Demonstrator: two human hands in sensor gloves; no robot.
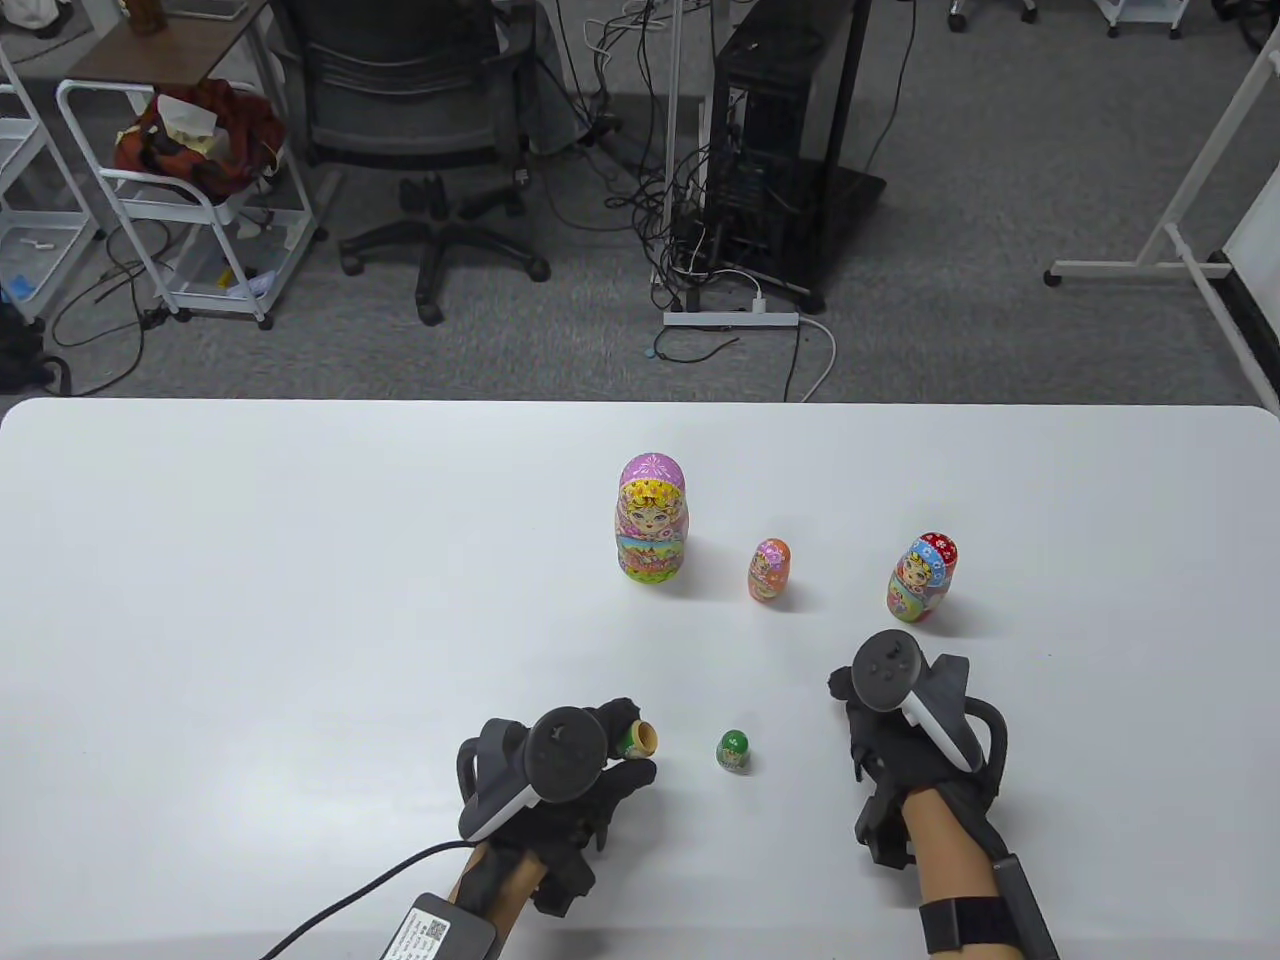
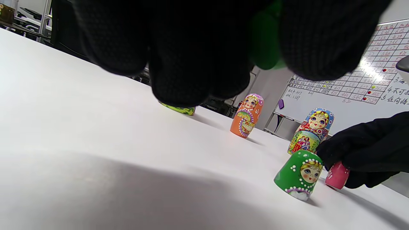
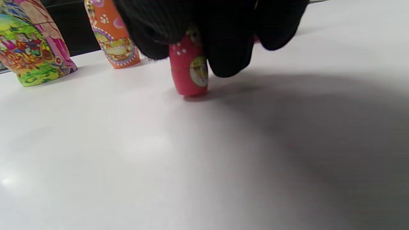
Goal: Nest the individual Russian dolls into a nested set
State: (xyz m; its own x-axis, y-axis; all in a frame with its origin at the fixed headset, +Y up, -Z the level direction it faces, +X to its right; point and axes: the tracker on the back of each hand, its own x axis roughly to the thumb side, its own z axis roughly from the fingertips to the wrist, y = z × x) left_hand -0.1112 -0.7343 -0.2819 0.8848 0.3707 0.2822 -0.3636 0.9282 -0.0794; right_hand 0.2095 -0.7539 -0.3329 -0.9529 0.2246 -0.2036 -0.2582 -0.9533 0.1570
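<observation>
Two hands working | left hand is gripping a green doll half, left of the green doll top | right hand, on its right, is pinching a small pink doll standing on the table

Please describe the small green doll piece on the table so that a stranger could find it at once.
On the white table, look at the near edge, between the left hand and the right hand. The green doll top stands there alone. It is the only green piece standing on the table, much smaller than the three painted dolls behind it.
</observation>
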